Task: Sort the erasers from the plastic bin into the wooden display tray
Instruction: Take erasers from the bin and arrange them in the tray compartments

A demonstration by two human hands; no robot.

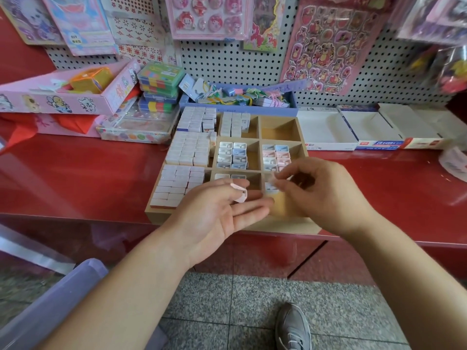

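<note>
A perforated pegboard hung with sticker sheets fills the frame at 12 o'clock. Below it runs the glossy red desk, and a speckled grey floor lies at 6 o'clock, where a grey shoe shows. A translucent purple plastic bin sits at 7 o'clock, partly behind the left forearm.

The wooden display tray rests on the desk at the centre, its front wall at the desk's near edge. Its compartments at 9 o'clock are packed with rows of white erasers. The middle cell holds white and blue cased erasers, and the cell at 3 o'clock of it holds pink and blue ones. Open white cardboard boxes stand at 3 o'clock of the tray, a pink box at 10 o'clock, and a blue box of small goods at 12 o'clock, touching the tray's far edge.

Both hands hover over the tray's near cells. The left hand lies palm up with straight fingers, its thumb laid over a pink eraser that sits on them. The right hand, fingers curled, pinches a small pale eraser at its fingertips; motion blur hides its detail. The two hands are just beside each other, fingertips nearly meeting.
</note>
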